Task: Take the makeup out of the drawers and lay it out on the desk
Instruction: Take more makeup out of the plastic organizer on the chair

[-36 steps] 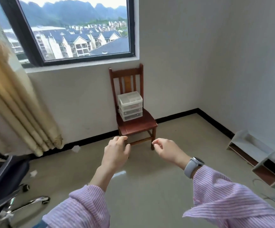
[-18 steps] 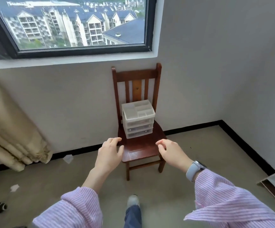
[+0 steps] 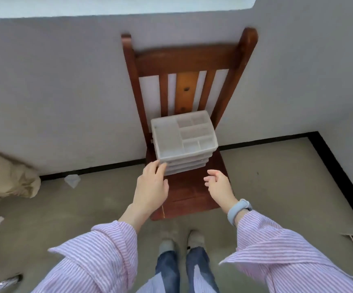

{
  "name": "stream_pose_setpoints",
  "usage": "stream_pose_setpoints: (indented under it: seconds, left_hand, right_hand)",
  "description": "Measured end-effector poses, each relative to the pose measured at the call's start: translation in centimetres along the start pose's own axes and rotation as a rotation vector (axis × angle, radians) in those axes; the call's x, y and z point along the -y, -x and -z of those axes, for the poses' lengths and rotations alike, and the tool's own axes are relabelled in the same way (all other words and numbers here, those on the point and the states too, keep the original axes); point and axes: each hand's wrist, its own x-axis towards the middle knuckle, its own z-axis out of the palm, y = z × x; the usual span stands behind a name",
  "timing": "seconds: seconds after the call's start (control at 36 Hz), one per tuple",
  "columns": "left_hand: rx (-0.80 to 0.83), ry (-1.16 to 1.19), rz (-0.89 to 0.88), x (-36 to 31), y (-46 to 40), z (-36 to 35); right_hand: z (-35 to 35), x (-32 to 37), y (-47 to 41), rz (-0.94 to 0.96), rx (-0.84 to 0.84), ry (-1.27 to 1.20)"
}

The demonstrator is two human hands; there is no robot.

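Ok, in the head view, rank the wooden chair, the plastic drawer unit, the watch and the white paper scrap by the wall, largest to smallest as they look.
1. Wooden chair, by far the largest.
2. Plastic drawer unit on its seat.
3. Watch and paper scrap: these look about alike, and the watch is much nearer the camera, so I won't rank them.

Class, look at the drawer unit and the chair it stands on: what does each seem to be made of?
Drawer unit: seemingly plastic, frosted and translucent white; its stacked drawers show dimly through the walls, and the top is moulded into compartments.
Chair: wood, reddish-brown with a glossy varnish; one paler back slat shows knots.
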Motion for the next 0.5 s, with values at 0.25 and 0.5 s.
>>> stream_pose_setpoints:
  seconds: [0.25, 0.5]
  left_hand:
    - [0.041, -0.189, -0.027, 3.6, -5.4, -7.9]
    - [0.007, -0.248, -0.034, 4.6, -7.5, -10.7]
  right_hand:
    - [-5.5, -1.7, -10.2, -0.097, 0.117, -0.2]
    - [-7.2, -1.6, -14.8, -0.555, 0.165, -1.274]
